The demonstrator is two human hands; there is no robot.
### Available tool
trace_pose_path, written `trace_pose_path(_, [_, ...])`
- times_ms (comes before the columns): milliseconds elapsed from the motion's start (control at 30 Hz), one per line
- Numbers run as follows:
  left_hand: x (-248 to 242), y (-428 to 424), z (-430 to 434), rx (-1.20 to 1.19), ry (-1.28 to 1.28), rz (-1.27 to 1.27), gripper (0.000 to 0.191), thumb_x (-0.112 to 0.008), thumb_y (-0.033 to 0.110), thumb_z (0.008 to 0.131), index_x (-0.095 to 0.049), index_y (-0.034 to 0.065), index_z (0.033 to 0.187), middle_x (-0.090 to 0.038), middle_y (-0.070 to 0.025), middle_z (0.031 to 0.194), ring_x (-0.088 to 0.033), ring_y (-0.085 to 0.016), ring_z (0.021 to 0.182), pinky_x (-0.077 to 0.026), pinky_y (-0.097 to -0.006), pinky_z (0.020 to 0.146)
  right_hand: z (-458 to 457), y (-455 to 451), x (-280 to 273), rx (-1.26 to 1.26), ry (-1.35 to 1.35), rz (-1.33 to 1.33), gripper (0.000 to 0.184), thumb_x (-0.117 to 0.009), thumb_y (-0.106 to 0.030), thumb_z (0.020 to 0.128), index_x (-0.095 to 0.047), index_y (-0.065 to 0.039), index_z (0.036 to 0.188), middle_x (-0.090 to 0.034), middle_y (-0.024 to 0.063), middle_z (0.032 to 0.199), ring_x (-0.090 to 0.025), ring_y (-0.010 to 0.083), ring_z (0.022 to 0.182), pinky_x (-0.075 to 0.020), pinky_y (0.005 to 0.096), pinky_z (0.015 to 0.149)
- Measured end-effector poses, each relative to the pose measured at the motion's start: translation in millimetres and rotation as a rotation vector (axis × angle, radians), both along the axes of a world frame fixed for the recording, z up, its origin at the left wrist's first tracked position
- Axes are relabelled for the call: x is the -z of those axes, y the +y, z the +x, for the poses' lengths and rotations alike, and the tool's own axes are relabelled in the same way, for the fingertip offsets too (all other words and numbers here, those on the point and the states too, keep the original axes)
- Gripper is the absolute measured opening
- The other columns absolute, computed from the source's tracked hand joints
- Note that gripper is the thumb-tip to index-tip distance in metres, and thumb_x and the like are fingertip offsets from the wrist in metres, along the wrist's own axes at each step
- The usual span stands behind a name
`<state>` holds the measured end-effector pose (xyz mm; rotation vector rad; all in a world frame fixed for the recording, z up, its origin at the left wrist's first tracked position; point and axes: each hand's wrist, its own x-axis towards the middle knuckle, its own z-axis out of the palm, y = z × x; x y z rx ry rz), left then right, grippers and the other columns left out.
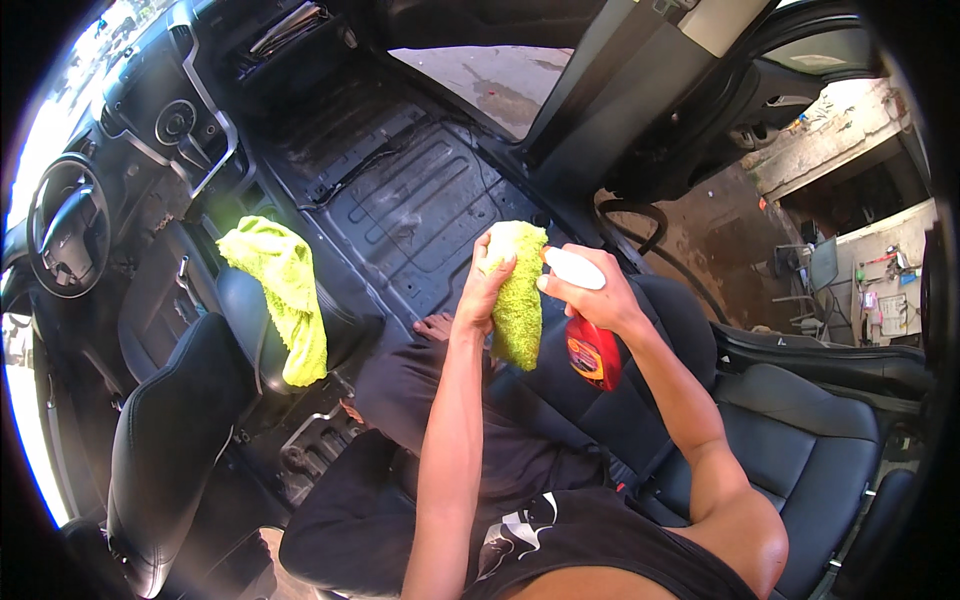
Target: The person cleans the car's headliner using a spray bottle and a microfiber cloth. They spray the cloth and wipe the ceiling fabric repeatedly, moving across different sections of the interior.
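My left hand point(484, 289) grips a folded yellow-green microfiber cloth point(520, 307) in front of my body. Around the white trigger head of a red spray bottle point(594, 352), my right hand point(604, 289) is closed. The bottle's nozzle points at the cloth and sits right beside it; I cannot tell whether they touch. A label with writing covers part of the bottle. To the left, a second yellow-green microfiber cloth point(281, 296) lies draped over the centre console armrest point(240, 292).
Bare metal car floor point(412, 210) stretches ahead. A steering wheel point(69, 225) and a black front seat point(176, 442) are at left. Black seats point(780, 442) stand at right. Beyond the open door point(720, 120), a hose point(675, 259) and a folding chair point(814, 270) are visible.
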<state>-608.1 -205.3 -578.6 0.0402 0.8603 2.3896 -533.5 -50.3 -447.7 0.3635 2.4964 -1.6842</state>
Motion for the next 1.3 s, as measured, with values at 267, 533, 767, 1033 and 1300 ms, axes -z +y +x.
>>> trace_pose_path(267, [9,8,-1,-0.043,0.040,-0.084,0.045,-0.066,0.025,0.103,-0.050,0.0097,0.142,-0.064,-0.0056,0.125,-0.065,-0.016,0.111,-0.055,-0.0317,0.093,-13,1,23,0.009,0.045,0.089,0.029,-0.080,-0.021,0.090,-0.072,0.002,0.107,-0.062,0.0004,0.068,-0.056,0.0062,0.050,-0.0464,0.0239,0.047])
trace_pose_path(533, [18,12,-4,-0.146,0.146,-0.219,0.045,-0.064,0.031,0.105,-0.055,0.0053,0.141,-0.066,-0.0040,0.124,-0.064,-0.012,0.107,-0.052,-0.0280,0.091,-13,-5,31,-0.006,0.177,0.223,0.025,-0.079,-0.019,0.089,-0.066,0.003,0.089,-0.060,0.0100,0.066,-0.057,0.0132,0.061,-0.0463,0.0329,0.060])
trace_pose_path(767, [20,12,-3,-0.186,0.184,-0.303,0.049,-0.063,0.037,0.106,-0.060,0.0019,0.140,-0.068,-0.0048,0.124,-0.062,-0.011,0.106,-0.050,-0.0272,0.090,-24,-10,36,-0.002,0.244,0.269,0.024,-0.078,-0.018,0.088,-0.067,0.003,0.091,-0.065,0.0131,0.076,-0.060,0.0198,0.063,-0.0482,0.0353,0.062])
trace_pose_path(1033, [20,10,-4,-0.194,0.261,-0.334,0.047,-0.063,0.036,0.105,-0.062,0.0030,0.139,-0.070,-0.0044,0.119,-0.062,-0.010,0.102,-0.051,-0.0260,0.086,-27,-15,37,-0.070,0.326,0.399,0.024,-0.077,-0.017,0.088,-0.069,0.003,0.096,-0.068,0.0186,0.085,-0.069,0.0330,0.075,-0.0521,0.0384,0.067])
trace_pose_path(1300, [18,12,-4,-0.195,0.251,-0.361,0.044,-0.064,0.034,0.105,-0.064,0.0020,0.136,-0.071,-0.0051,0.118,-0.062,-0.011,0.105,-0.050,-0.0270,0.090,-28,-15,42,-0.056,0.366,0.357,0.025,-0.077,-0.019,0.090,-0.069,0.003,0.100,-0.067,0.0183,0.085,-0.067,0.0344,0.076,-0.0521,0.0399,0.068])
